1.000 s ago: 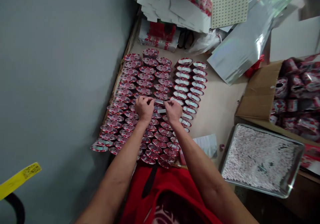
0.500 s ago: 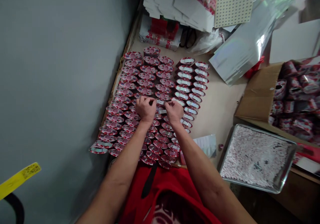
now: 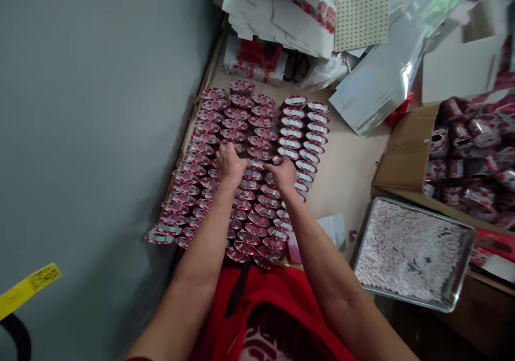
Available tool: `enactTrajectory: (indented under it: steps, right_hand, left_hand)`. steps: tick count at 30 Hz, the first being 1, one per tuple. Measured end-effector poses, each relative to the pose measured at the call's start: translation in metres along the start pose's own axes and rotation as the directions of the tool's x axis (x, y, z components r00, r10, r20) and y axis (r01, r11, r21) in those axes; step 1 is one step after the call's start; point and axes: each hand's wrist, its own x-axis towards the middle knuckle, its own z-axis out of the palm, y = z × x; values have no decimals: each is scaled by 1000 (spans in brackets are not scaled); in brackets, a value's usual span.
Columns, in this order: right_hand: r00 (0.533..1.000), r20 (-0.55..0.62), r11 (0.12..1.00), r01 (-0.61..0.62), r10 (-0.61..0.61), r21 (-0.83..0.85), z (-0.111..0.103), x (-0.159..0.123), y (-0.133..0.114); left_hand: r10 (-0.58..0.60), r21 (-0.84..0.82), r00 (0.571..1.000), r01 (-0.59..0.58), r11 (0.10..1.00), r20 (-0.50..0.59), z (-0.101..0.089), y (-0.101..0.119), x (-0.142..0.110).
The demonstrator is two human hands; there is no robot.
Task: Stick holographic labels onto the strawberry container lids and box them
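Rows of small red-and-pink oval packages stand close together on the table under my hands. Several on the left, such as one oval package [image 3: 214, 94], have a round pink disc in the middle. Those on the right carry a whitish strip [image 3: 295, 101] across the top. My left hand [image 3: 230, 163] is over the middle rows, fingers curled downward; what its fingertips hold, if anything, is hidden. My right hand [image 3: 284, 174] has its thumb and fingers together at the right end of an oval package [image 3: 255, 164]; anything pinched there is too small to make out.
At right, a metal tray [image 3: 456, 296] holds many small pale pieces beside a cardboard box [image 3: 406, 149] of printed packages. Stacked white sheets [image 3: 257, 15], a dotted sticker sheet [image 3: 362, 17] and clear plastic film [image 3: 362, 106] lie at the back. A grey wall [image 3: 92, 109] borders the left.
My left hand has shifted slightly left and up, away from the oval between my hands, its fingers more curled over. My right hand stays near the same oval's right end. The view has shifted slightly.
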Motion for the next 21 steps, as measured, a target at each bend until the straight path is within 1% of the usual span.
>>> enactTrajectory:
  steps: [2, 3, 4, 5, 6, 7, 8, 9, 10, 11, 12, 13, 15, 16, 18, 19, 21]
  right_hand:
    - [1000, -3, 991, 14, -14, 133, -3, -1, 4]
    - [1000, -14, 981, 27, -24, 192, -4, -2, 5]
    - [999, -29, 971, 41, -36, 237, -5, -3, 6]
    - [998, -44, 962, 55, -45, 268, -5, -4, 6]
    - [997, -55, 955, 67, -53, 288, -5, -5, 6]
    - [996, -64, 952, 77, -61, 297, -5, -5, 5]
    - [995, -68, 951, 87, -69, 297, -4, -6, 4]
    - [994, -69, 952, 97, -80, 291, -3, -6, 3]
    - [993, -68, 954, 107, -92, 280, -2, -6, 2]
    - [993, -64, 957, 116, -102, 267, -1, -6, 1]
    - [992, -59, 958, 123, -111, 257, 0, -6, 0]
    - [992, -51, 959, 127, -118, 255, 1, -5, 0]
    - [993, -27, 953, 121, -118, 278, 1, -5, -1]
    - [993, -10, 945, 112, -115, 306, 0, -5, 0]
    - [994, 36, 917, 77, -99, 391, -6, -5, 2]
    - [993, 69, 895, 50, -90, 444, -10, -5, 3]
    - [981, 174, 836, -20, -90, 549, -18, -4, 7]
  left_hand:
    - [-1, -118, 1000, 3, 993, 17, -4, 0, -11]
    - [-28, -215, 999, 33, 976, 24, -6, 0, -20]
    - [-56, -332, 997, 71, 940, 54, -8, 0, -32]
    - [-106, -449, 988, 147, 881, 115, -9, -1, -44]
    - [-172, -542, 962, 261, 799, 211, -10, -1, -57]
    - [-237, -600, 915, 393, 697, 326, -10, 0, -68]
    - [-287, -623, 851, 519, 585, 439, -10, 1, -78]
    - [-321, -625, 785, 617, 478, 530, -9, 2, -85]
    - [-337, -623, 734, 678, 389, 589, -7, 4, -89]
    - [-339, -629, 710, 704, 329, 618, -6, 6, -92]
    - [-332, -643, 708, 706, 296, 624, -4, 8, -92]
    - [-324, -659, 717, 696, 285, 617, -2, 10, -91]
    - [-320, -684, 749, 661, 307, 580, 3, 12, -87]
    - [-318, -692, 769, 639, 336, 555, 5, 11, -85]
    - [-307, -696, 817, 577, 427, 488, 8, 7, -79]
    - [-298, -694, 845, 534, 484, 443, 8, 4, -77]
    - [-273, -676, 900, 435, 595, 339, 7, -1, -70]
